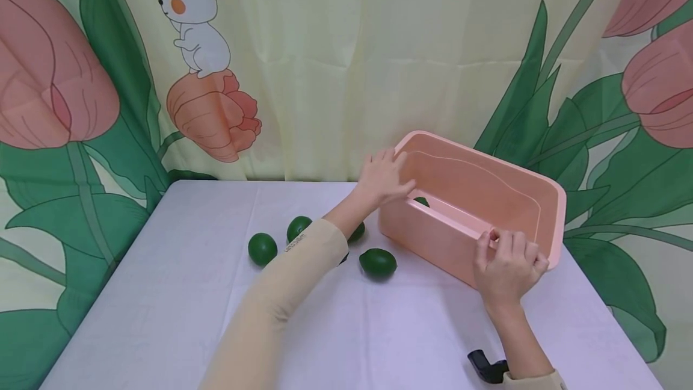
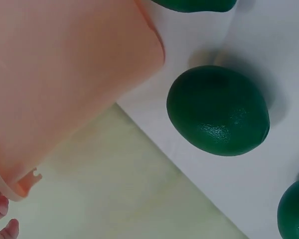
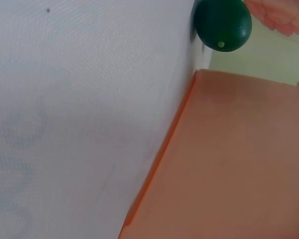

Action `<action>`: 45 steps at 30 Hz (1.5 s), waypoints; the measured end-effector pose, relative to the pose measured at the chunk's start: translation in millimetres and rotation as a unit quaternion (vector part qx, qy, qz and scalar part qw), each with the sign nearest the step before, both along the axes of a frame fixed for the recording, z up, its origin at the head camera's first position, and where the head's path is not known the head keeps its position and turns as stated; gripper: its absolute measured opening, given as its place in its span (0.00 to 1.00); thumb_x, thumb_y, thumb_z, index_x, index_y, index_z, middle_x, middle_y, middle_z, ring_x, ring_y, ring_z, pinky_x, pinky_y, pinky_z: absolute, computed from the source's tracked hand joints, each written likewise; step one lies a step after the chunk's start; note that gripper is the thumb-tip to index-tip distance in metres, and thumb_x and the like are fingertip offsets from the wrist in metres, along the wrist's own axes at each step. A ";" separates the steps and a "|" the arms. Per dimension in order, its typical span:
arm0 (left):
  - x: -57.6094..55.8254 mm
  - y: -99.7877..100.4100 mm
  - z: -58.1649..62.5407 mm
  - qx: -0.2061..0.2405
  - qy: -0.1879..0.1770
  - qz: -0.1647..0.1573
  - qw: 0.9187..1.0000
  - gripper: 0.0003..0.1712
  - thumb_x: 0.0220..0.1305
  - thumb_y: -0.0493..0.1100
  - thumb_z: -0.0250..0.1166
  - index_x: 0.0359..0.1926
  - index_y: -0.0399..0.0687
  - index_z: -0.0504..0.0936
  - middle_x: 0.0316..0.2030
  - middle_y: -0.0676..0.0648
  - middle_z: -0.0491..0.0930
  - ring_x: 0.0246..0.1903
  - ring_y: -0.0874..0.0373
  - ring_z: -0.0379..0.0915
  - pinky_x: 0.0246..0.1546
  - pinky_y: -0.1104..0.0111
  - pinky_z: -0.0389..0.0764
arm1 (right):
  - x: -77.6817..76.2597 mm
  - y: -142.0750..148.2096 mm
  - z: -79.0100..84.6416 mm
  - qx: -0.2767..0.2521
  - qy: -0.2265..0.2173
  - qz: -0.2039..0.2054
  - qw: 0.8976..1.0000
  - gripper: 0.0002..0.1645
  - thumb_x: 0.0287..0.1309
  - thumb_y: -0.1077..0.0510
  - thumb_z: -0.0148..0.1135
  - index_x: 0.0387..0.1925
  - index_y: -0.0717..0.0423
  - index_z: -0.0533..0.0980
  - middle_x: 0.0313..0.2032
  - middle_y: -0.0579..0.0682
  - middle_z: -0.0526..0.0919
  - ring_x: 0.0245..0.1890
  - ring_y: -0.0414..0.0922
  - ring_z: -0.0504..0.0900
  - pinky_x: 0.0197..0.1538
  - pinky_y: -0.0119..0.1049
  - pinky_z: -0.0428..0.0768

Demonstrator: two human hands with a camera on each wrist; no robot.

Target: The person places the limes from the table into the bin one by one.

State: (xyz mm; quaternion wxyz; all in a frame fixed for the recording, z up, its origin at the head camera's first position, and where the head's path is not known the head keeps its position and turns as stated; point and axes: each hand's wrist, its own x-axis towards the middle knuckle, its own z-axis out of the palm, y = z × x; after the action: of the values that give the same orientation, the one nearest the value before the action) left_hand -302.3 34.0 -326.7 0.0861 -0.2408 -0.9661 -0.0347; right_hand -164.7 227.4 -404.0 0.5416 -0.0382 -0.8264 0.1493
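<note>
A pink rectangular plastic bin (image 1: 428,236) stands at an angle on the table's right side. My left hand (image 1: 381,179) holds the rim at its left end, thumb reaching over the inside and fingertips (image 2: 1,208) on the outside. My right hand (image 1: 509,263) grips the near rim by the right corner, its fingers curled over the edge. Inside the bin a bit of a green fruit (image 1: 421,201) shows; the near wall hides the rest. Left of the bin lie several dark green limes, among them one lime (image 1: 378,263) near its front wall and another lime (image 1: 262,249) farthest left.
A white cloth (image 1: 411,330) covers the table. Right behind its back edge hangs a printed curtain (image 1: 325,77) with tulips and a rabbit. A black curved piece (image 1: 487,369) sits beside my right wrist. My left sleeve (image 1: 287,281) partly hides the group of limes.
</note>
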 end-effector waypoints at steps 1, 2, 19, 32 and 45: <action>1.1 -2.3 -0.2 -0.004 0.004 0.000 1.000 0.35 0.60 0.65 0.45 0.65 0.58 0.57 0.57 0.50 0.63 0.57 0.55 0.58 0.51 0.59 0.60 | 0.0 -0.1 0.1 -0.001 0.000 0.001 1.000 0.26 0.59 0.47 0.43 0.28 0.69 0.72 0.27 0.64 0.72 0.33 0.62 0.66 0.40 0.58 0.56; 2.0 -4.6 -0.6 -0.005 0.007 0.000 1.000 0.35 0.59 0.65 0.45 0.64 0.57 0.57 0.57 0.50 0.63 0.57 0.55 0.58 0.50 0.59 0.61 | 0.0 -0.2 0.2 -0.001 0.000 0.002 1.000 0.26 0.59 0.47 0.44 0.28 0.69 0.72 0.27 0.64 0.72 0.33 0.62 0.66 0.40 0.58 0.56; 26.3 -39.0 -3.5 -0.006 0.047 -0.007 0.999 0.32 0.59 0.66 0.41 0.59 0.56 0.62 0.44 0.50 0.66 0.47 0.56 0.60 0.43 0.62 0.62 | -1.4 -0.1 -0.7 -0.001 -0.003 0.000 1.000 0.26 0.58 0.47 0.44 0.28 0.69 0.72 0.28 0.65 0.72 0.34 0.62 0.66 0.40 0.58 0.56; 49.9 -68.7 -17.0 -0.016 0.063 -0.011 0.998 0.32 0.59 0.66 0.43 0.60 0.57 0.63 0.45 0.50 0.66 0.45 0.55 0.61 0.40 0.62 0.61 | 0.7 -2.6 2.3 0.004 -0.012 -0.001 1.000 0.26 0.59 0.47 0.44 0.29 0.69 0.72 0.29 0.65 0.72 0.34 0.62 0.66 0.40 0.58 0.57; 67.4 -101.9 -40.7 -0.033 0.088 -0.010 0.995 0.28 0.58 0.65 0.44 0.50 0.51 0.67 0.37 0.48 0.65 0.36 0.53 0.60 0.36 0.61 0.62 | 0.9 -1.8 1.8 0.000 -0.009 -0.001 1.000 0.26 0.59 0.48 0.44 0.28 0.69 0.72 0.28 0.65 0.72 0.34 0.62 0.67 0.40 0.58 0.56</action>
State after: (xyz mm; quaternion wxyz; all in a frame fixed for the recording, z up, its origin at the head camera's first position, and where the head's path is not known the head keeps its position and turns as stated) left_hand -234.9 -67.9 -367.4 0.1626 -0.2550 -0.9530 0.0182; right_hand -163.8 225.7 -402.2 0.5343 -0.0402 -0.8312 0.1484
